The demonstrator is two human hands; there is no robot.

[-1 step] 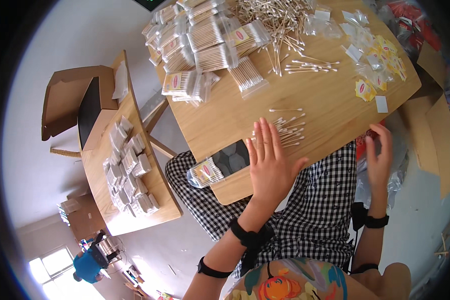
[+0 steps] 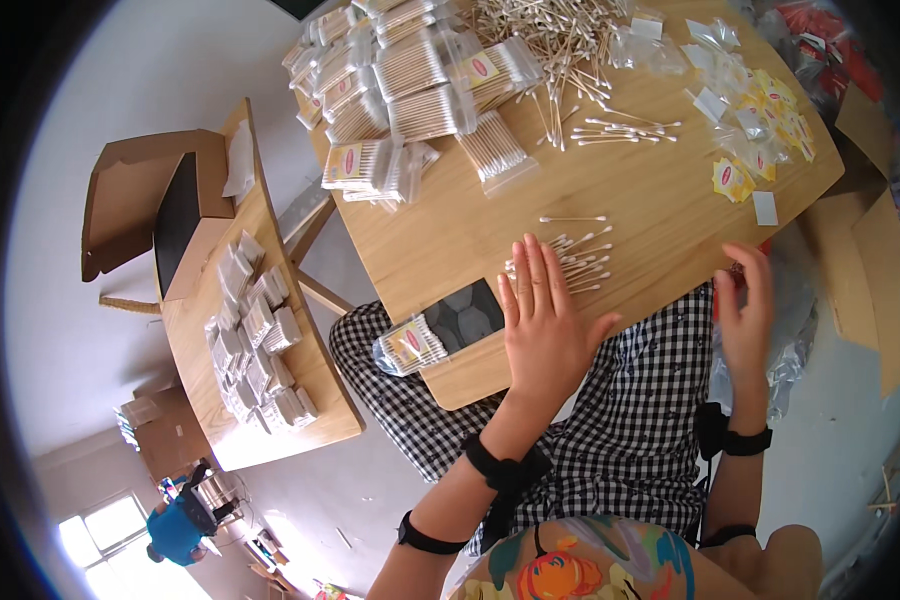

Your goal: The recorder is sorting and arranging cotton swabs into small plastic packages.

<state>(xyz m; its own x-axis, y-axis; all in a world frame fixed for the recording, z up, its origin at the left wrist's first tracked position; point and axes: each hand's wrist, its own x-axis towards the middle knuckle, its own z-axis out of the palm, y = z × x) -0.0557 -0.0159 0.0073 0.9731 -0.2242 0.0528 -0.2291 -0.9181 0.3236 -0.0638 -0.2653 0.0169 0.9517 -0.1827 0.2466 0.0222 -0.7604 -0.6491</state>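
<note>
Left hand (image 2: 548, 325) lies flat, fingers spread, at the near edge of the round wooden table (image 2: 660, 215), pinning a small bunch of white-tipped cotton swabs (image 2: 575, 262) so they don't scatter. Right hand (image 2: 745, 310) hangs open off the edge, empty. Farther back: stacked clear bagged swab packs (image 2: 410, 85).

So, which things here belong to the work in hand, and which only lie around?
In use: left hand, right hand, loose cotton swabs, small clear bags, yellow labels.
Lying about: phone, open cardboard box, side table.
</note>
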